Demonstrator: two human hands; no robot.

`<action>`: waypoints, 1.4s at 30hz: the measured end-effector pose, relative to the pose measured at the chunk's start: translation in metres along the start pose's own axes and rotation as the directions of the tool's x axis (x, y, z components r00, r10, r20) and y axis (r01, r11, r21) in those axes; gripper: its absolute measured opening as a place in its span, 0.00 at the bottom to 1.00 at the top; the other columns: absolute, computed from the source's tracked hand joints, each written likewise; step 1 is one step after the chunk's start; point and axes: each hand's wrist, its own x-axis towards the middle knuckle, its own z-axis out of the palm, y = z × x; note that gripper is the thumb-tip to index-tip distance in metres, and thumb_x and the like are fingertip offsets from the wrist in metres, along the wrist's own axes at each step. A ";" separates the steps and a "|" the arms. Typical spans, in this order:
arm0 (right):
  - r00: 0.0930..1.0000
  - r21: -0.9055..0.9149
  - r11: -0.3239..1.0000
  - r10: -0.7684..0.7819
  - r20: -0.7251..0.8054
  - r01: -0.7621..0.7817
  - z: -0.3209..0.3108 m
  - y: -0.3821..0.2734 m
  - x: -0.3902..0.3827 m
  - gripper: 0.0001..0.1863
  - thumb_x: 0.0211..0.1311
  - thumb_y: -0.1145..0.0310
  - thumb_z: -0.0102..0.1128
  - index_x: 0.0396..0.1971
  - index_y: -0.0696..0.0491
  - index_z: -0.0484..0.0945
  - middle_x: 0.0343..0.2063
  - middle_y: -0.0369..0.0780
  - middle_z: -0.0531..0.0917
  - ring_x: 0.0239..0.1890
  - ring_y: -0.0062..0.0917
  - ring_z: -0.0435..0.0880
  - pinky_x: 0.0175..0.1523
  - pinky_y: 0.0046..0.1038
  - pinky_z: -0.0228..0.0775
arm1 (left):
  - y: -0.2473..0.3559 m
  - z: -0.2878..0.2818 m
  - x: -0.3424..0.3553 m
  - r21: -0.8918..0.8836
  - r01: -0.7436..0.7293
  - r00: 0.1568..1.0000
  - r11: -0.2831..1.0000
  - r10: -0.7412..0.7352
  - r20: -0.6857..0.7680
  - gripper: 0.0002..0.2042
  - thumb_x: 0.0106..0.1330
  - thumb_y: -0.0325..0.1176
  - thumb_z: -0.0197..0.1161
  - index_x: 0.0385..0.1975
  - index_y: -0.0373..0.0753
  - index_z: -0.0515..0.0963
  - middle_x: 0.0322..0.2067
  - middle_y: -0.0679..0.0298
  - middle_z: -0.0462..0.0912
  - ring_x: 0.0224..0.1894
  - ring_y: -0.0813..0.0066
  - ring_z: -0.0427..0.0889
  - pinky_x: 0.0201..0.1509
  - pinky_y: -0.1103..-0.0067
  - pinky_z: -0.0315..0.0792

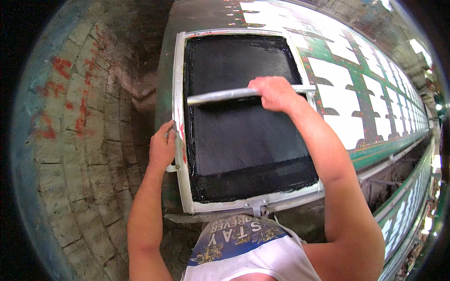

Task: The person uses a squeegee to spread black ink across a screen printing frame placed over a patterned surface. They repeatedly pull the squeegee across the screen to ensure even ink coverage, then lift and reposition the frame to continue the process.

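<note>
A screen-printing frame (180, 70) with a pale metal border lies flat on the long table in front of me. Black ink coats its mesh (243, 136), thickest along the inner edges. Across the mesh lies a squeegee (220, 96) with a silvery bar-like handle, spanning nearly the frame's full width. My right hand (274, 93) is wrapped round that handle, right of its middle. At the frame's left side my left hand (162, 146) grips the border, its fingers curled at the edge. The squeegee's lower edge is hidden in dark shadow against the ink.
White cut-shaped pieces (335, 77) lie in rows along the green printing table (370, 159), stretching away to the right. A metal rail (290, 202) with a bracket (255, 207) runs along the near edge. Beside the table on the left is a block-patterned surface (84, 154) with red marks.
</note>
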 end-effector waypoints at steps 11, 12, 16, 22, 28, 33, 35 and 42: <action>0.996 0.093 0.993 0.066 0.061 -0.071 0.001 -0.139 -0.175 0.18 0.54 0.79 0.66 0.46 0.46 0.85 0.38 0.41 0.86 0.45 0.42 0.89 0.51 0.46 0.82 | -0.018 0.007 0.004 -0.024 -0.093 0.996 0.995 0.093 -0.017 0.18 0.82 0.32 0.57 0.66 0.35 0.80 0.58 0.43 0.88 0.61 0.47 0.88 0.67 0.63 0.78; 0.997 0.085 0.994 0.057 0.054 -0.061 0.000 -0.149 -0.188 0.19 0.54 0.78 0.66 0.47 0.46 0.84 0.38 0.40 0.85 0.45 0.41 0.88 0.50 0.46 0.81 | -0.018 0.007 0.004 -0.026 -0.095 0.995 0.995 0.094 -0.019 0.18 0.82 0.33 0.57 0.66 0.35 0.80 0.58 0.43 0.88 0.61 0.47 0.88 0.67 0.63 0.78; 0.997 0.038 0.998 0.048 0.068 -0.051 0.002 -0.182 -0.228 0.20 0.54 0.78 0.69 0.49 0.48 0.83 0.42 0.38 0.85 0.47 0.37 0.87 0.51 0.42 0.77 | -0.018 0.007 0.004 -0.008 -0.087 0.996 0.996 0.087 -0.032 0.18 0.83 0.35 0.56 0.65 0.36 0.81 0.58 0.44 0.88 0.60 0.45 0.88 0.66 0.61 0.79; 0.998 0.096 0.994 -0.055 0.042 0.051 0.011 -0.190 -0.263 0.29 0.53 0.76 0.71 0.59 0.51 0.82 0.53 0.44 0.84 0.54 0.40 0.83 0.59 0.43 0.76 | -0.016 0.007 0.006 0.100 -0.049 0.998 0.994 0.053 -0.034 0.17 0.83 0.37 0.55 0.62 0.36 0.82 0.55 0.42 0.88 0.59 0.40 0.86 0.64 0.58 0.79; 0.980 0.247 0.949 -0.199 -0.007 0.194 0.016 -0.160 -0.281 0.32 0.54 0.70 0.72 0.63 0.52 0.81 0.57 0.45 0.83 0.59 0.41 0.82 0.62 0.45 0.75 | -0.017 0.003 0.011 0.261 0.011 1.000 0.965 -0.011 -0.003 0.17 0.84 0.41 0.54 0.60 0.37 0.81 0.53 0.40 0.87 0.59 0.36 0.85 0.62 0.54 0.78; 0.963 0.501 0.831 -0.139 -0.232 0.241 0.010 -0.104 -0.325 0.31 0.58 0.65 0.75 0.63 0.53 0.82 0.63 0.46 0.83 0.67 0.42 0.80 0.70 0.46 0.73 | 0.002 0.008 0.011 0.400 0.168 0.986 0.901 -0.156 -0.063 0.19 0.85 0.46 0.52 0.59 0.38 0.79 0.53 0.39 0.87 0.58 0.33 0.84 0.62 0.51 0.76; 0.945 0.528 0.840 0.063 -0.322 0.124 0.006 -0.070 -0.347 0.29 0.61 0.66 0.75 0.63 0.53 0.82 0.63 0.46 0.83 0.68 0.44 0.80 0.72 0.48 0.71 | 0.016 0.013 0.008 0.464 0.290 0.957 0.837 -0.254 -0.141 0.20 0.85 0.48 0.51 0.58 0.37 0.77 0.50 0.38 0.87 0.56 0.32 0.84 0.60 0.49 0.76; 0.709 0.810 0.304 0.681 0.183 -0.502 0.041 0.014 -0.396 0.33 0.67 0.72 0.73 0.71 0.58 0.75 0.60 0.49 0.82 0.51 0.36 0.88 0.59 0.36 0.81 | 0.034 0.018 0.007 0.265 0.383 0.911 0.885 -0.315 -0.266 0.28 0.84 0.56 0.53 0.46 0.32 0.85 0.47 0.40 0.88 0.52 0.36 0.86 0.59 0.55 0.76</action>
